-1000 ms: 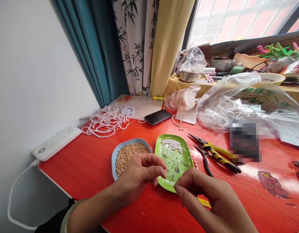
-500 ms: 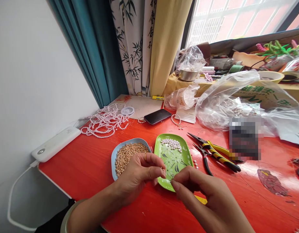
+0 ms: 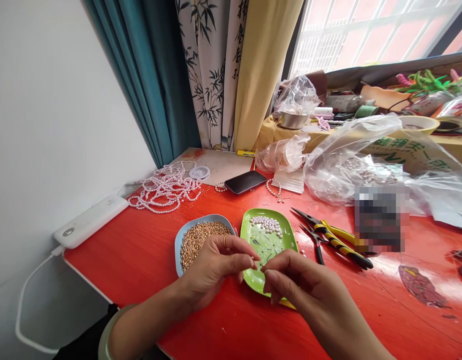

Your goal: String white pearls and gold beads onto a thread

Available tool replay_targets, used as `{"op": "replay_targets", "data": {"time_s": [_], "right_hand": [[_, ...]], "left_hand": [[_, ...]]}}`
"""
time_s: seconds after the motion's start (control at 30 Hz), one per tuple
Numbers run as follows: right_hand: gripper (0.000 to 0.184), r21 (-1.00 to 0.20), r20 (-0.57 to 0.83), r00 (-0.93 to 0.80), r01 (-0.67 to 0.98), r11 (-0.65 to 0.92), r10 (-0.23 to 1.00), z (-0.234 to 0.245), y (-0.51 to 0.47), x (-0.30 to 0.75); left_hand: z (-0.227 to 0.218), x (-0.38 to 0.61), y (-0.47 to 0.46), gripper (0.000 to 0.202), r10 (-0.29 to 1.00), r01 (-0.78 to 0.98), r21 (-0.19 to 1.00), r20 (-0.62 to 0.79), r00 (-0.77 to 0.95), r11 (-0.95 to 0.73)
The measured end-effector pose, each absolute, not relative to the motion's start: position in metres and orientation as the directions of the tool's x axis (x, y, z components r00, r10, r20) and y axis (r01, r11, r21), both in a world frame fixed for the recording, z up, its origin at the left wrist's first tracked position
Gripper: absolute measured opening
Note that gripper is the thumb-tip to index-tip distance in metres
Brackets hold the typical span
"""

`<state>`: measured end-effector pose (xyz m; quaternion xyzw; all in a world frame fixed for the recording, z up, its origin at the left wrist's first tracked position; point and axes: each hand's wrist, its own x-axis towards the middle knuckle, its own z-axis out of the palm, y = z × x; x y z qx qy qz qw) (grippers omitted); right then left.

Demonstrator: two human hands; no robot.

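My left hand (image 3: 219,260) is pinched closed, thumb against forefinger, in front of the blue dish (image 3: 177,250) of gold beads (image 3: 196,240). My right hand (image 3: 302,285) is also pinched closed, its fingertips close to those of the left, over the near part of the green tray (image 3: 253,282). Whatever sits in either pinch is too small to make out; a tiny gold speck shows near the fingertips. White pearl beads (image 3: 268,225) lie at the tray's far end. A yellow object (image 3: 288,304) partly shows beneath the right hand.
Pliers with yellow-and-black handles (image 3: 338,245) and smaller black-handled pliers (image 3: 316,242) lie right of the tray. Behind are a phone (image 3: 246,182), strands of pearls (image 3: 165,187) and plastic bags (image 3: 336,170). A white power bank (image 3: 91,220) rests at the table's left edge.
My right hand has shifted slightly left and up, bringing its fingertips closer to the left ones. Its other fingers have curled in under the thumb. The left hand keeps its pinch.
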<state>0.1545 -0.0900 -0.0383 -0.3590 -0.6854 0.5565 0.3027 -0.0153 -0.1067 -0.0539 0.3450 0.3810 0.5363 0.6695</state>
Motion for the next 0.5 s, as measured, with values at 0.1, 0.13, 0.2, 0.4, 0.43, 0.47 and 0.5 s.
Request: {"op": "replay_targets", "data": {"time_s": [0.1,0.13,0.2,0.4,0.43,0.47,0.5], "right_hand": [[0.020,-0.986,0.027,-0.498,0.130,0.106,0.867,-0.034,-0.079,0.159],[0.021,-0.986,0.032,-0.470,0.131,0.106,0.882,-0.033,-0.075,0.161],[0.022,-0.986,0.044,-0.425,0.125,0.107,0.904,-0.030,-0.069,0.165],[0.021,-0.991,0.067,-0.389,0.077,0.105,0.919,-0.022,-0.066,0.174],[0.021,-0.991,0.075,-0.386,0.077,0.113,0.919,-0.021,-0.066,0.175],[0.021,-0.989,0.085,-0.383,0.078,0.124,0.920,-0.019,-0.066,0.176],[0.021,-0.988,0.090,-0.378,0.081,0.130,0.921,-0.018,-0.067,0.177]], "left_hand": [[-0.050,-0.029,-0.101,0.013,0.994,-0.074,0.992,-0.098,0.052,0.101],[-0.048,-0.035,-0.099,0.010,0.998,0.138,0.989,-0.060,0.022,0.056],[-0.046,-0.044,-0.097,0.008,1.000,0.568,0.823,0.018,0.006,-0.018],[-0.046,-0.052,-0.094,0.020,0.999,0.935,0.352,-0.004,0.046,-0.042],[-0.046,-0.051,-0.092,0.021,0.998,0.929,0.364,0.020,0.061,-0.064],[-0.046,-0.049,-0.090,0.021,0.995,0.918,0.384,0.042,0.093,-0.102],[-0.046,-0.047,-0.086,0.021,0.989,0.905,0.399,0.056,0.139,-0.150]]}}
